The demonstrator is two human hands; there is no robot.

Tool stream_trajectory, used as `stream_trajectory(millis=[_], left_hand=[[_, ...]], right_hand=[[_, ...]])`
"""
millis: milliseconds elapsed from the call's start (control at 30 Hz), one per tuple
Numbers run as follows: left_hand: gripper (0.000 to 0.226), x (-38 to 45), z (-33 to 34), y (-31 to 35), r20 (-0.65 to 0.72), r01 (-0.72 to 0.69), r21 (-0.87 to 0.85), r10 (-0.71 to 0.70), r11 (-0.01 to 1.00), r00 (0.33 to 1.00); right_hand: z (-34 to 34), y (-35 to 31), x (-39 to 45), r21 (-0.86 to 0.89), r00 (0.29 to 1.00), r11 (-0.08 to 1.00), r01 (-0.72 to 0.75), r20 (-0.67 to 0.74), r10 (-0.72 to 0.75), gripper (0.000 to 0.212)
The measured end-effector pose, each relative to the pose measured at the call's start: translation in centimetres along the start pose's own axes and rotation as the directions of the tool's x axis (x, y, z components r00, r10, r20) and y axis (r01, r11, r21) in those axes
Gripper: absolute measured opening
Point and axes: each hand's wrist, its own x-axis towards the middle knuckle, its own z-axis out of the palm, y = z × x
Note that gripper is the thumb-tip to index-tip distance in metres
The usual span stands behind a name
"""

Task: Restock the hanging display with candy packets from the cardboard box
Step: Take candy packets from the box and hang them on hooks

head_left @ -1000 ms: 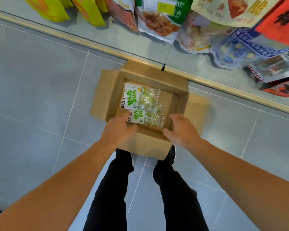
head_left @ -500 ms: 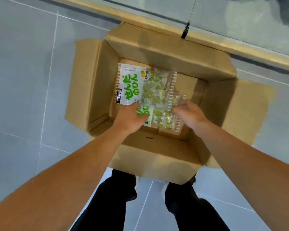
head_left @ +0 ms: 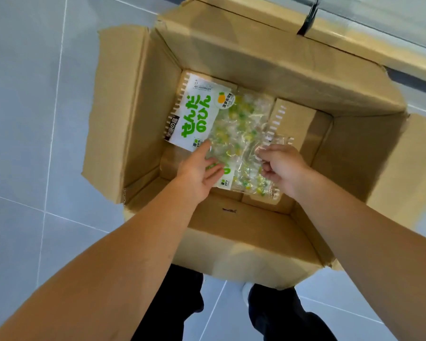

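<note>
Pickup step: right hand (head_left: 282, 168) pinches candy packet (head_left: 241, 148) edge inside cardboard box (head_left: 231, 55); left hand (head_left: 197, 173) flat, fingers straight. Next: lift packet clear.

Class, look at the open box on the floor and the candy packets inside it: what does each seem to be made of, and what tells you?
Box: looks like corrugated cardboard, matte brown, with creased flaps and torn edges. Candy packets: probably thin plastic film, glossy and partly clear; the sweets show through and it wrinkles with glare near the right hand.

Bright, even light, soft shadows inside the cardboard box (head_left: 276, 70), slight motion blur, wide-angle bending at edges.
</note>
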Motion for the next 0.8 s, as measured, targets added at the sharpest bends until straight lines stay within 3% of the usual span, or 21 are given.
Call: stream_trajectory(millis=[100,200,400,533,600,667,800], left_hand=[[0.029,-0.5,0.4,0.1,0.064,0.041,-0.2,-0.028,0.979,0.998],[0.006,-2.5,1.2,-0.2,0.109,0.026,-0.2,-0.004,0.98,0.994],[0.029,-8.9,-0.3,-0.4,0.151,-0.053,-0.083,0.065,0.995,0.986],[0.024,-15.8,-3.2,0.6,0.322,-0.152,-0.024,0.152,0.988,0.935],[0.027,-19.0,-4.6,1.3,0.381,-0.237,0.052,0.2,0.97,0.903],[0.034,-22.5,-5.6,2.0,0.419,-0.309,0.154,0.221,0.938,0.881],[0.042,-29.6,-6.8,2.7,0.511,-0.352,0.267,0.178,0.897,0.841]], right_hand=[[-1.1,1.0,-2.0,-0.018,0.991,1.0,-0.012,0.131,0.014,0.007],[-2.5,2.7,-4.6,-0.077,0.984,0.995,-0.07,0.161,0.081,0.01],[-3.9,3.0,-9.4,-0.046,0.991,0.991,-0.127,-0.055,0.124,0.04],[-3.9,0.1,-15.4,-0.25,0.99,0.967,0.052,-0.115,-0.083,0.075],[-3.7,-2.0,-19.1,-0.243,0.987,0.961,0.132,-0.053,-0.149,0.07],[-3.7,-4.1,-23.1,-0.183,0.978,0.961,0.207,0.065,-0.199,0.051],[-4.7,-6.3,-30.6,-0.156,0.921,0.929,0.337,0.258,-0.291,0.028]])
